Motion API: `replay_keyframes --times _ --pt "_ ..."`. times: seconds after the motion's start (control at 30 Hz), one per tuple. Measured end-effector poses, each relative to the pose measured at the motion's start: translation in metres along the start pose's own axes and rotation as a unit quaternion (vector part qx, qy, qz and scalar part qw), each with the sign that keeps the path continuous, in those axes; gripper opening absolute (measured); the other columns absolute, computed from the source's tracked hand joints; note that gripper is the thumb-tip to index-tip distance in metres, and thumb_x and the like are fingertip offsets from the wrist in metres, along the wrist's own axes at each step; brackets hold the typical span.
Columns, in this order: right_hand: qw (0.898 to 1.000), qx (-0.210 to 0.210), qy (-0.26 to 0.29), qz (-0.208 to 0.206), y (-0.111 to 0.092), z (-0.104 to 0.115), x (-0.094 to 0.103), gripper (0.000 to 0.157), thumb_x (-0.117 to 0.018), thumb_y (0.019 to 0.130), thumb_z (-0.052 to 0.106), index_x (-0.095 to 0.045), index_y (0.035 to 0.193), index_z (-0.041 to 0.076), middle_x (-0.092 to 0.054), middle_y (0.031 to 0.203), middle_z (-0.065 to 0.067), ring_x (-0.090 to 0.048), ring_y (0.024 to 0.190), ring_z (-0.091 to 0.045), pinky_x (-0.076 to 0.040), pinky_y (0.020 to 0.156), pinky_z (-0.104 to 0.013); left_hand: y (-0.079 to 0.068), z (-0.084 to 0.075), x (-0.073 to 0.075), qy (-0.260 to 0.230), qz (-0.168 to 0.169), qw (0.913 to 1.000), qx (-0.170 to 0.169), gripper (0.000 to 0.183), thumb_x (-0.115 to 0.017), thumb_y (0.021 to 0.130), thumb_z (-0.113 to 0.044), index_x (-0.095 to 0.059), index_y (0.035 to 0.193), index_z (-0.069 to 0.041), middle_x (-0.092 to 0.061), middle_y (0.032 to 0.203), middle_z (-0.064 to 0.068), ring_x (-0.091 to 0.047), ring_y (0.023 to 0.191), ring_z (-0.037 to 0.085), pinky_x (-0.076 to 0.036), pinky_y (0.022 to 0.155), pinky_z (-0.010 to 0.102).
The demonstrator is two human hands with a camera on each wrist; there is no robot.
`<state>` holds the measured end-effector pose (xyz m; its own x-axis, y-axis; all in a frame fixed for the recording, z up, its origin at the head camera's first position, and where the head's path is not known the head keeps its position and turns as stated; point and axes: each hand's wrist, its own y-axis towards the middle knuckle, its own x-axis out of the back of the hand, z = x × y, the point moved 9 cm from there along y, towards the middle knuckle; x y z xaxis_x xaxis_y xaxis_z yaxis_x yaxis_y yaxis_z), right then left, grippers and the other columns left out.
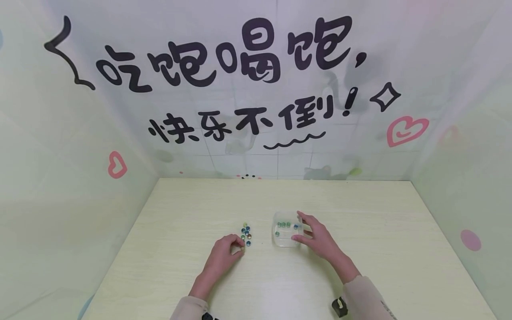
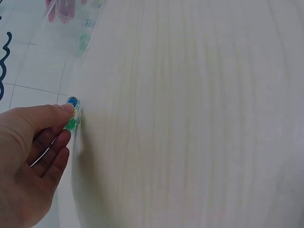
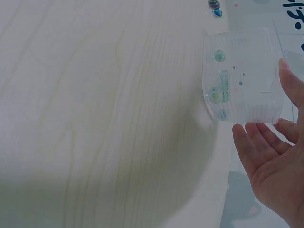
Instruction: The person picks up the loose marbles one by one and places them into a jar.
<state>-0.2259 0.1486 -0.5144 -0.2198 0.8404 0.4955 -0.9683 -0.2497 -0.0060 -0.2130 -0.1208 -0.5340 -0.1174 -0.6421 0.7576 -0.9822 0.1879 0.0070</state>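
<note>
My left hand (image 1: pixel 224 254) is at the near end of a small group of glass marbles (image 1: pixel 249 236) on the table. Its thumb and forefinger pinch a yellowish marble (image 1: pixel 242 249). In the left wrist view, a blue marble (image 2: pixel 72 100) and a green marble (image 2: pixel 71 124) show beside the thumb tip. A clear plastic container (image 1: pixel 285 242) stands to the right of the group, with several green and blue marbles inside on its bottom. My right hand (image 1: pixel 320 240) holds this container from its right side, thumb at the near part and fingers toward the back.
The pale wood-grain table (image 1: pixel 264 284) runs back to a white printed curtain (image 1: pixel 256 160) with large black lettering. Curtain sides (image 1: pixel 460 178) flank it at left and right. A dark wrist strap piece (image 1: pixel 340 306) hangs by the right sleeve (image 1: pixel 368 298).
</note>
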Motion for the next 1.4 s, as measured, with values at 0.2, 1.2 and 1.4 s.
replay_keyframes --times 0.2,1.2,1.4 --pt "1.000 0.000 0.006 0.001 0.001 0.000 0.000 0.079 -0.076 0.088 0.023 -0.034 0.153 0.002 -0.045 0.149 -0.024 -0.044 0.138 -0.042 -0.050 0.107 -0.048 0.001 -0.002 0.004 -0.004 -0.006 1.0000 0.001 0.015 -0.077 0.084 -0.007 -0.069 0.092 -0.018 -0.069 0.095 -0.004 -0.062 0.094 0.013 -0.056 0.087 0.036" --pt "1.000 0.004 0.003 0.005 0.001 -0.001 -0.001 0.079 -0.074 0.090 0.024 -0.033 0.152 0.001 -0.044 0.149 -0.025 -0.043 0.139 -0.043 -0.049 0.107 -0.048 0.009 -0.023 0.015 -0.028 -0.025 0.9988 -0.031 0.016 -0.077 0.083 -0.003 -0.069 0.093 -0.014 -0.071 0.095 0.000 -0.067 0.099 0.021 -0.058 0.093 0.043" --pt "1.000 0.007 0.003 0.004 0.001 0.000 -0.001 0.079 -0.074 0.089 0.024 -0.033 0.152 0.000 -0.043 0.150 -0.025 -0.043 0.139 -0.044 -0.050 0.107 -0.048 0.012 -0.029 0.015 -0.037 -0.023 0.9980 -0.045 0.015 -0.077 0.084 -0.005 -0.069 0.093 -0.013 -0.071 0.096 0.000 -0.067 0.100 0.022 -0.057 0.094 0.043"
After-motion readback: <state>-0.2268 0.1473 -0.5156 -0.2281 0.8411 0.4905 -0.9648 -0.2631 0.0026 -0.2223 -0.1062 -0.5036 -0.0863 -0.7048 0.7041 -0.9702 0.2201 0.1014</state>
